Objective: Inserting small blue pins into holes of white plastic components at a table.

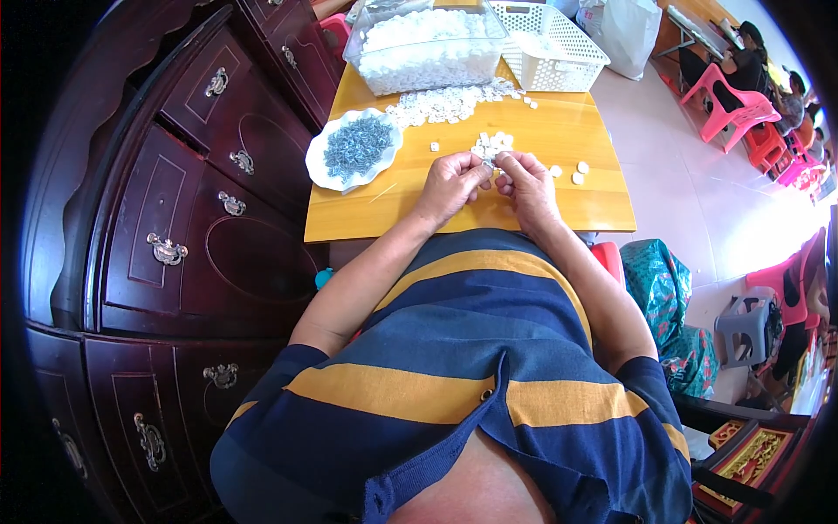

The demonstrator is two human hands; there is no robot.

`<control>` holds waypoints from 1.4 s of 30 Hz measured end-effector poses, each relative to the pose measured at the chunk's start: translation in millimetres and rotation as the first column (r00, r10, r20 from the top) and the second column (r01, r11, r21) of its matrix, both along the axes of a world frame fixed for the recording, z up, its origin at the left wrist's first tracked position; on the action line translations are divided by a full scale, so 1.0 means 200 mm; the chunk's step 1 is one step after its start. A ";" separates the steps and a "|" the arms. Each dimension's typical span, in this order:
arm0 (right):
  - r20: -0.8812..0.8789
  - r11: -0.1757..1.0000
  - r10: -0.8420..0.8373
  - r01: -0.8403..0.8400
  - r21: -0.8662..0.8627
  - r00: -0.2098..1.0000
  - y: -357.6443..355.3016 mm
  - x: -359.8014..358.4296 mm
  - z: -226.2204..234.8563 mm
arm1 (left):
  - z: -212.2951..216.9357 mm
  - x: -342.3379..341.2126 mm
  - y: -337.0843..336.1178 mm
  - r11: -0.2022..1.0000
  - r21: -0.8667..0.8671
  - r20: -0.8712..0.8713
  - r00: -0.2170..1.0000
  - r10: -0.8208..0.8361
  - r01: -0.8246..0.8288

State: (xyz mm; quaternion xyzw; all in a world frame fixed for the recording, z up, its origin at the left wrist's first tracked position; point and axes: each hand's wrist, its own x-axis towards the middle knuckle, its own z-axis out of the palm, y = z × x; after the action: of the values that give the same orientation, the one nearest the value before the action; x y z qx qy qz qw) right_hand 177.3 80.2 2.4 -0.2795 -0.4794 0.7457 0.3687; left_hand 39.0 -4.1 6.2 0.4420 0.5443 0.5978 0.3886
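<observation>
Over the near middle of the wooden table, my left hand [457, 185] and my right hand [529, 188] meet with thumbs and fingertips pinched together. Something tiny and pale is between them, too small to name. Just beyond the fingertips is a little cluster of small white plastic pieces [496, 141]. Several white round pieces [578, 178] lie to the right of my right hand. One white piece [435, 148] sits by itself on the left. A scalloped white plate [316, 163] further left holds a heap of thin, grey-blue metal-looking bits [359, 148].
At the far edge stand a clear bin [375, 77] full of white pieces and a white perforated basket [559, 80]. Loose pieces [445, 105] spread before the bin. A thin yellow stick [382, 193] lies near the plate. Dark wooden drawers [175, 201] flank the left; people sit far right.
</observation>
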 end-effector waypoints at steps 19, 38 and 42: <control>0.033 0.997 0.040 -0.042 0.062 0.999 0.01 0.00 -0.02 | -0.01 0.00 0.00 1.000 0.029 -0.022 1.000 0.006 -0.005; 0.120 0.974 0.144 -0.162 0.159 0.982 0.08 0.04 -0.02 | -0.01 -0.03 -0.01 0.967 0.255 -0.451 0.882 0.136 -0.019; 0.133 0.975 0.141 -0.161 0.152 0.981 0.07 0.04 0.00 | -0.02 -0.03 0.00 0.968 0.249 -0.457 0.879 0.137 -0.022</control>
State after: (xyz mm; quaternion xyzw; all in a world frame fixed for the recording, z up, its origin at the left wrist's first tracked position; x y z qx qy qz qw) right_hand 185.7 94.1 1.9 -0.2562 -0.5799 0.7118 0.3024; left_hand 33.1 -4.5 2.3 0.5940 0.5651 0.5485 0.1645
